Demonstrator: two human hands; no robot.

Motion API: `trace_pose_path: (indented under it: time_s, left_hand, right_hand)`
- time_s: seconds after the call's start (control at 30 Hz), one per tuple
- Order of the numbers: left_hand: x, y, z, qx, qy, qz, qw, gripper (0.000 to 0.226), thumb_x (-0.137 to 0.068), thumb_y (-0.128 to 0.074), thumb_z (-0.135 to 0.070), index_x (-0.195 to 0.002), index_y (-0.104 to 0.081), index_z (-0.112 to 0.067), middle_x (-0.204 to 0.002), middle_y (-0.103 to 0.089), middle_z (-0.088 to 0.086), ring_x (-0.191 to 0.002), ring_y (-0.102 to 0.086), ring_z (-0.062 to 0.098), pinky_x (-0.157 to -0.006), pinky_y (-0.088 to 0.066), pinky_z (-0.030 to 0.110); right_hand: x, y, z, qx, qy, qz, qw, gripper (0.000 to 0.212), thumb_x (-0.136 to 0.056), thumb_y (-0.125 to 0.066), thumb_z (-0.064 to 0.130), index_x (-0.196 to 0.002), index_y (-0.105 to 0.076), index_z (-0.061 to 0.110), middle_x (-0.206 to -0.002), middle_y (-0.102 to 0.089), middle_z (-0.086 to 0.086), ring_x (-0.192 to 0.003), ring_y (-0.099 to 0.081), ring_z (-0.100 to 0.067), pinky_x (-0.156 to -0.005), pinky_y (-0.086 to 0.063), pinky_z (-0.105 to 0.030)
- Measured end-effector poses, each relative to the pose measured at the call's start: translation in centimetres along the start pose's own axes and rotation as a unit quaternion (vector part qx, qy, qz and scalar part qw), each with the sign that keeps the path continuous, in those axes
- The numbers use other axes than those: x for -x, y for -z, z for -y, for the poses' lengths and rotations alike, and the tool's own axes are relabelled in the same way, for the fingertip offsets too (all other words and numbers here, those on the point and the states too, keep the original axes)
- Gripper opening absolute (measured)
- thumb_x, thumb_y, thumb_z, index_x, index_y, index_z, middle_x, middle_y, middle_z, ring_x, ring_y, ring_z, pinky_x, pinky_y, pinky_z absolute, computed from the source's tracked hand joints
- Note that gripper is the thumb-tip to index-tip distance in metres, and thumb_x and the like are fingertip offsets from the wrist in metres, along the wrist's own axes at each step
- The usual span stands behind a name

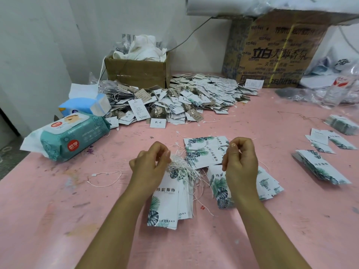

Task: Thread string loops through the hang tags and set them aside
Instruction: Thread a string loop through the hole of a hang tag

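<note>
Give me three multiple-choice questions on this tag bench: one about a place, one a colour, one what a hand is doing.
1. On the table, the teal plastic wet-wipes pack lies: A) far right B) far left C) in the middle.
2. The table's top is: A) green B) white C) pink.
3. The left hand: A) grips a bundle of strung leaf-print paper tags B) lies flat, empty C) holds scissors.
Answers: B, it sits far left; C, pink shows all round; A, fingers curl round the bundle's top.

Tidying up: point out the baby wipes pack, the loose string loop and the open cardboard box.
baby wipes pack [66, 140], head view, teal front
loose string loop [93, 174], head view, white end tab
open cardboard box [136, 72], head view, front wall
</note>
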State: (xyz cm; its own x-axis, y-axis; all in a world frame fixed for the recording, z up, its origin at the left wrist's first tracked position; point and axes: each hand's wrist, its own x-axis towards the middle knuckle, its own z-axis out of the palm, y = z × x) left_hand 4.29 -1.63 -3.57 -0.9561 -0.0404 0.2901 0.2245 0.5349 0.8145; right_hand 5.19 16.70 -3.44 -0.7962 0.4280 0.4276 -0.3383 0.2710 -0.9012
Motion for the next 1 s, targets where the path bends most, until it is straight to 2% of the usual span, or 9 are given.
trace_pose_path:
  time_s: [0.07, 0.13, 0.3, 0.47, 0.53, 0.63, 0.83, 0.93, 1.0]
  left_hand:
    - [0.0, 0.1, -0.3, 0.032, -0.007, 0.000, 0.999, 0.020, -0.095, -0.048, -0.027, -0.076, -0.048, -0.030, -0.077, -0.065, -0.013, -0.094, -0.056, 0.019, -0.097, -0.030, 0.042]
    - [0.2, 0.1, -0.6, 0.060, -0.024, 0.018, 0.998, 0.019, -0.094, -0.049, -0.027, -0.076, -0.050, -0.031, -0.078, -0.067, -0.016, -0.099, -0.053, 0.016, -0.098, -0.031, 0.051]
    - [0.8, -0.1, -1.5, 0.090, -0.107, 0.090, 0.986, 0.013, -0.087, -0.052, -0.040, -0.076, -0.054, -0.034, -0.077, -0.067, -0.022, -0.097, -0.051, 0.010, -0.096, -0.034, 0.049]
    - [0.8, -0.5, -1.2, 0.145, -0.121, 0.133, 0.973, 0.009, -0.082, -0.058, -0.030, -0.077, -0.060, -0.023, -0.051, -0.055, -0.007, -0.050, -0.052, 0.009, -0.059, -0.042, 0.023]
    - [0.8, -0.6, -0.9, 0.134, -0.125, 0.135, 0.974, 0.009, -0.082, -0.059, -0.029, -0.078, -0.062, -0.021, -0.049, -0.051, -0.004, -0.047, -0.044, 0.008, -0.052, -0.037, 0.022]
    - [0.7, -0.7, -0.6, 0.108, -0.132, 0.131, 0.977, 0.009, -0.082, -0.060, -0.031, -0.078, -0.062, -0.024, -0.047, -0.042, -0.006, -0.047, -0.036, 0.006, -0.050, -0.029, 0.020]
    - [0.4, -0.2, 0.3, 0.061, -0.113, 0.101, 0.987, 0.011, -0.081, -0.062, -0.037, -0.074, -0.059, -0.029, -0.044, -0.033, -0.007, -0.046, -0.030, 0.007, -0.048, -0.025, 0.020]
    - [-0.1, 0.2, 0.7, 0.017, -0.066, 0.033, 0.997, 0.018, -0.085, -0.066, -0.027, -0.069, -0.058, -0.026, -0.041, -0.039, -0.009, -0.044, -0.035, 0.006, -0.050, -0.025, 0.017]
    - [-0.3, 0.5, 0.9, -0.032, -0.033, 0.010, 0.999, 0.022, -0.086, -0.064, -0.028, -0.066, -0.055, -0.028, -0.042, -0.040, -0.009, -0.047, -0.041, 0.004, -0.064, -0.027, 0.025]
  right_hand:
    - [-0.2, 0.1, -0.3, 0.034, -0.023, 0.059, 0.997, 0.024, -0.093, -0.049, 0.008, -0.075, -0.050, 0.025, -0.067, -0.051, 0.001, -0.060, -0.045, -0.016, -0.057, -0.038, -0.027]
    - [-0.1, -0.1, -0.5, 0.082, -0.029, 0.107, 0.990, 0.021, -0.087, -0.056, 0.006, -0.077, -0.056, 0.024, -0.081, -0.054, 0.006, -0.069, -0.049, -0.011, -0.063, -0.040, -0.021]
    - [0.6, -0.6, 0.1, 0.093, 0.013, 0.173, 0.980, 0.041, -0.078, -0.058, -0.003, -0.104, -0.055, 0.029, -0.098, -0.055, 0.011, -0.090, -0.052, -0.001, -0.078, -0.038, -0.006]
    - [1.6, -1.1, 0.8, -0.091, -0.001, 0.316, 0.944, 0.047, -0.076, -0.053, 0.005, -0.115, -0.049, 0.031, -0.098, -0.065, -0.003, -0.093, -0.063, -0.017, -0.087, -0.050, -0.030]
    - [1.9, -1.4, 0.8, -0.106, -0.014, 0.335, 0.936, 0.045, -0.079, -0.053, 0.003, -0.115, -0.050, 0.030, -0.095, -0.065, -0.004, -0.088, -0.064, -0.021, -0.083, -0.052, -0.034]
    - [1.9, -1.4, 0.6, -0.107, -0.041, 0.333, 0.936, 0.040, -0.080, -0.052, 0.001, -0.109, -0.054, 0.029, -0.077, -0.058, 0.001, -0.064, -0.052, -0.022, -0.061, -0.045, -0.029]
    - [1.6, -0.9, 0.3, -0.008, -0.006, 0.328, 0.945, 0.029, -0.083, -0.056, -0.002, -0.091, -0.052, 0.026, -0.053, -0.043, 0.010, -0.050, -0.036, -0.006, -0.052, -0.032, -0.018]
    - [1.7, -0.7, 0.4, 0.075, 0.052, 0.360, 0.928, 0.013, -0.079, -0.059, 0.012, -0.079, -0.058, 0.025, -0.051, -0.036, 0.008, -0.049, -0.033, -0.005, -0.051, -0.030, -0.020]
    - [1.9, -0.8, 0.5, 0.149, 0.093, 0.387, 0.905, 0.010, -0.076, -0.060, 0.027, -0.082, -0.068, 0.026, -0.052, -0.039, 0.010, -0.051, -0.039, -0.005, -0.053, -0.032, -0.022]
